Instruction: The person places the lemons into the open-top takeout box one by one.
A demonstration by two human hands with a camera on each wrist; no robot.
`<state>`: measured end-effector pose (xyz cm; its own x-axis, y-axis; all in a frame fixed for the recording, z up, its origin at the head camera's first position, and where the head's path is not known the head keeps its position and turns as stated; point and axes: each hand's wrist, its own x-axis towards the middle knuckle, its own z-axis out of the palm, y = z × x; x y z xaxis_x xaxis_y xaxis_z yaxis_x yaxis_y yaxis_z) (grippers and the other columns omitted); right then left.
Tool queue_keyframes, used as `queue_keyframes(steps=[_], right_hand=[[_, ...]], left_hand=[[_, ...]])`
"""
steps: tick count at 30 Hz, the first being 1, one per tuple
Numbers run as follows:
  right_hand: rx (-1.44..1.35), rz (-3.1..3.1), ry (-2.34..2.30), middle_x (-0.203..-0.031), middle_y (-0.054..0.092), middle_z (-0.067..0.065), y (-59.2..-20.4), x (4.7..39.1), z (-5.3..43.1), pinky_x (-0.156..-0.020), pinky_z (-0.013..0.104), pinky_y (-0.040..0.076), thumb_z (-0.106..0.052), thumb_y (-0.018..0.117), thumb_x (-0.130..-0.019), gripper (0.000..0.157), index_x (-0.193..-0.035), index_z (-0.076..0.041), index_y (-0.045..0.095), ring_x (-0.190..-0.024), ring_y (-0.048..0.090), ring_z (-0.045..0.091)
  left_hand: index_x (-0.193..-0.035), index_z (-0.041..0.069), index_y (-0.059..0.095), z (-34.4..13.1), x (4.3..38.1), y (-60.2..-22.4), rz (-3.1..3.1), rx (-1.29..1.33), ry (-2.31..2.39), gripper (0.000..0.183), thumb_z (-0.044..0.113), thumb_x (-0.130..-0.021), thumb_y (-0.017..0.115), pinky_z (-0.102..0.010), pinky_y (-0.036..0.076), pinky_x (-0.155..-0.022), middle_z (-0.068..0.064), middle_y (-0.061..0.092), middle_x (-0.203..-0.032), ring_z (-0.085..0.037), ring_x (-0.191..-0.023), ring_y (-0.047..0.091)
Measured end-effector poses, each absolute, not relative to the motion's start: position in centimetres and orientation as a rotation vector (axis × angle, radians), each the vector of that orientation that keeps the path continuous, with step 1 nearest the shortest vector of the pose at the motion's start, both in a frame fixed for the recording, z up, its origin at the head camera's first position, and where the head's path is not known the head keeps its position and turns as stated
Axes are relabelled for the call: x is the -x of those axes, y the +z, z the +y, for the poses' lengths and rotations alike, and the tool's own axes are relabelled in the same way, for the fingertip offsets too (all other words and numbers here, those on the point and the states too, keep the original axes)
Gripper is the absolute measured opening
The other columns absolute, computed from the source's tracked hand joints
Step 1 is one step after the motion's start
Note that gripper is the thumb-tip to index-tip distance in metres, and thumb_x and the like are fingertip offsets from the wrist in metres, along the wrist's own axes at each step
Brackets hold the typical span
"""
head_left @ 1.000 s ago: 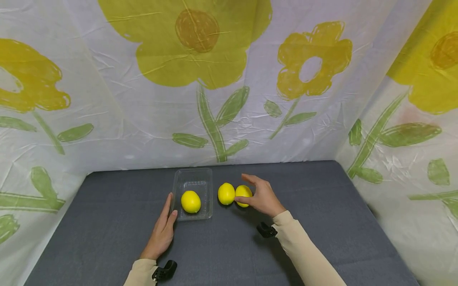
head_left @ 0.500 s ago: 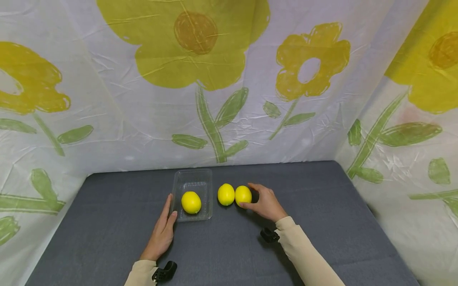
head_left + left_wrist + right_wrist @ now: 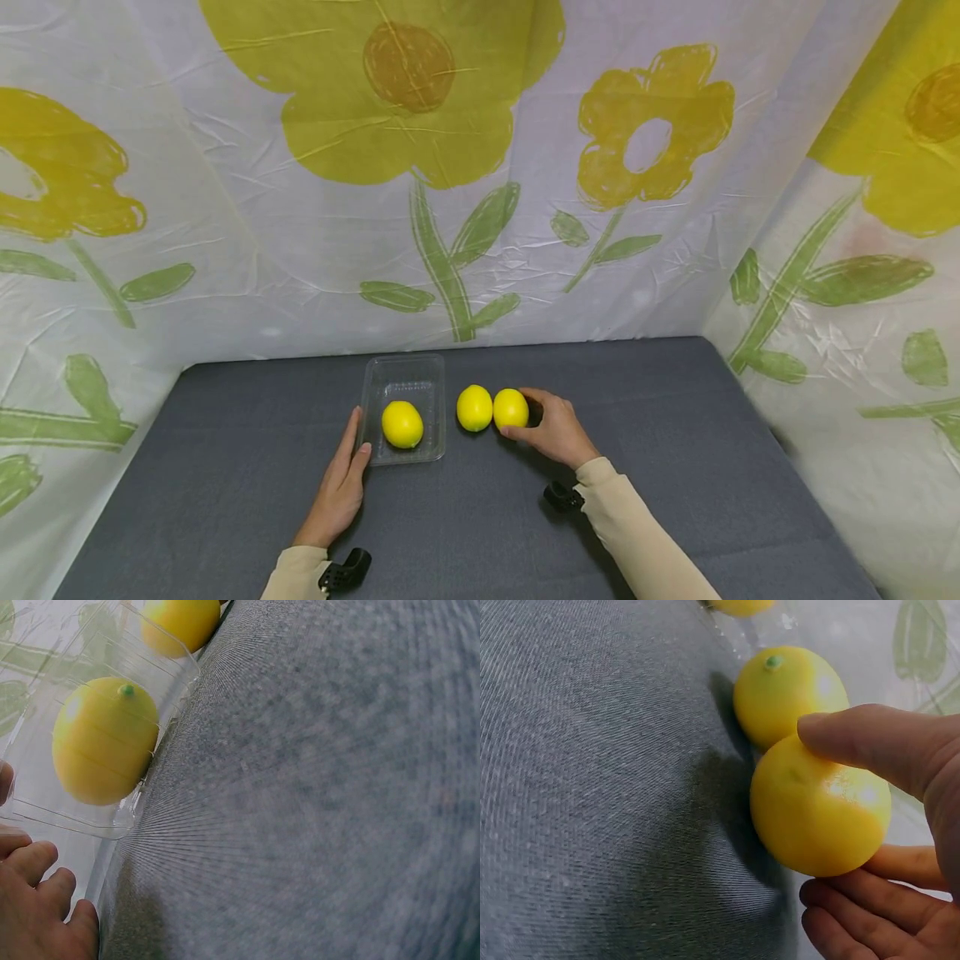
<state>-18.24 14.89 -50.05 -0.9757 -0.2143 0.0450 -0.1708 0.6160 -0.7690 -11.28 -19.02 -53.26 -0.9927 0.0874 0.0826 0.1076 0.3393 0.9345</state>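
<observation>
Since the earliest head view, your right hand (image 3: 551, 427) has shifted from partly covering the rightmost smooth yellow oval lemon (image 3: 510, 408) to its right side, and your thumb and fingers now pinch it. That lemon looks unmoved on the dark grey cloth-covered tabletop (image 3: 465, 525), touching or nearly touching the second yellow oval lemon (image 3: 474, 408) on its left.

Your left hand (image 3: 337, 490) lies at the left wall of the clear plastic rectangular tray (image 3: 431, 379), fingers fairly straight, touching it rather than clamped round it. A third yellow oval lemon (image 3: 402, 424) rests inside, in the near half. Both loose lemons are just right of the tray.

Watch the contact between the pair: a leftward push from your right hand could roll the second lemon against the tray. Your grip seems shallow, with the thumb near and the fingers far; on such a smooth, rounded skin, too light a pinch could let the lemon squirt out and roll. Whether your lower fingers bear on it, you cannot tell from the right wrist view. The tray is thin and probably light, so uneven pressure from your left hand, or a knock on its right rim, could skid it and set the inside lemon rolling.
</observation>
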Motion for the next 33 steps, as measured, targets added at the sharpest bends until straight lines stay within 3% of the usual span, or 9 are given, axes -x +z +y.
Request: queue_keyframes(steps=[8,15,33], right_hand=[[0.274,2.799,-1.373,-0.128,0.067,0.012,-49.3,18.5,14.9,-0.095,0.050,0.052,-0.028,0.090,-0.079,0.071,-0.138,-0.002,0.061,-0.111,0.065,0.028],[0.297,2.783,-1.397,-0.133,0.065,0.011,-48.2,19.0,14.4,-0.097,0.050,0.052,-0.028,0.090,-0.079,0.071,-0.139,-0.003,0.061,-0.117,0.064,0.031],[0.349,2.754,-1.417,-0.135,0.063,0.014,-47.2,19.6,14.0,-0.099,0.050,0.052,-0.029,0.089,-0.081,0.072,-0.140,-0.001,0.059,-0.119,0.063,0.033]], left_hand=[[-0.164,0.007,0.003,-19.1,11.3,-53.4,-2.566,0.173,-1.778,0.063,0.020,-0.113,0.038,-0.060,0.011,-0.120,-0.017,0.004,-0.169,-0.039,-0.154,0.005],[-0.164,0.007,0.002,-19.2,11.4,-53.5,-2.599,0.165,-1.754,0.064,0.019,-0.113,0.038,-0.067,0.012,-0.118,-0.019,0.003,-0.169,-0.042,-0.153,0.005],[-0.164,0.008,0.003,-19.1,11.4,-53.3,-2.596,0.168,-1.747,0.062,0.019,-0.113,0.037,-0.066,0.012,-0.119,-0.017,0.005,-0.169,-0.039,-0.154,0.005]])
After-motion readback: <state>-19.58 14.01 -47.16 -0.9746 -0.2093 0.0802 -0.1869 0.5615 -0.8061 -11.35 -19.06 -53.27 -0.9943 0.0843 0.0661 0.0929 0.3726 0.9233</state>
